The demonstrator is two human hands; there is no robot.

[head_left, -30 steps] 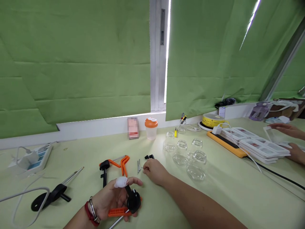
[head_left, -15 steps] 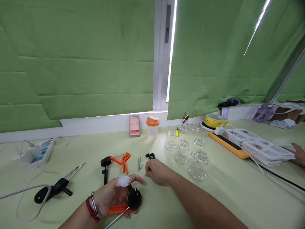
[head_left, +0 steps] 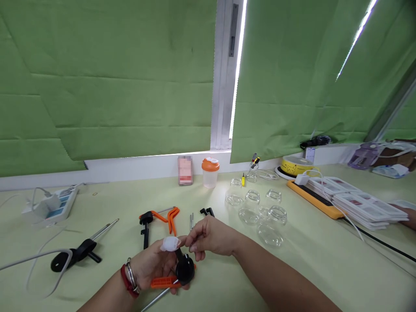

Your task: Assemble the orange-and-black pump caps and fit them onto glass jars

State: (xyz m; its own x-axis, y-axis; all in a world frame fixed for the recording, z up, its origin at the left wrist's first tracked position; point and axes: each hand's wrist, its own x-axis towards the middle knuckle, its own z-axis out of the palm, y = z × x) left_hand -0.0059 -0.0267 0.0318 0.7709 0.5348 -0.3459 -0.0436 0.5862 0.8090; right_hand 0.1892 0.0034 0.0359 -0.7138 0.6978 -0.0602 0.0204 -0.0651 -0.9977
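Note:
My left hand point(head_left: 150, 262), with a white wrap point(head_left: 170, 244) on its thumb, holds a black plastic part with a round end point(head_left: 185, 269). An orange ridged handle point(head_left: 162, 282) and a metal rod point(head_left: 156, 299) show at that part. My right hand point(head_left: 212, 236) is pinched close by the left fingertips; whatever sits between its fingers is too small to make out. Just beyond it lie thin metal pins point(head_left: 191, 220), partly hidden, and small black pieces point(head_left: 207, 211). Left of these rests a black part point(head_left: 146, 227) with orange pieces point(head_left: 172, 221).
Several clear glass jars point(head_left: 270, 229) stand at the right. A black tool with a metal shaft point(head_left: 85, 251) and a power strip point(head_left: 65, 206) lie left. Behind are an orange-lidded cup point(head_left: 210, 173), an orange power strip point(head_left: 316, 200), paper stacks point(head_left: 367, 208) and another person's hand point(head_left: 410, 218).
My right hand has moved from the small metal pieces back toward me and left, to the left fingertips. The left hand keeps its hold on the black part. The view has shifted slightly.

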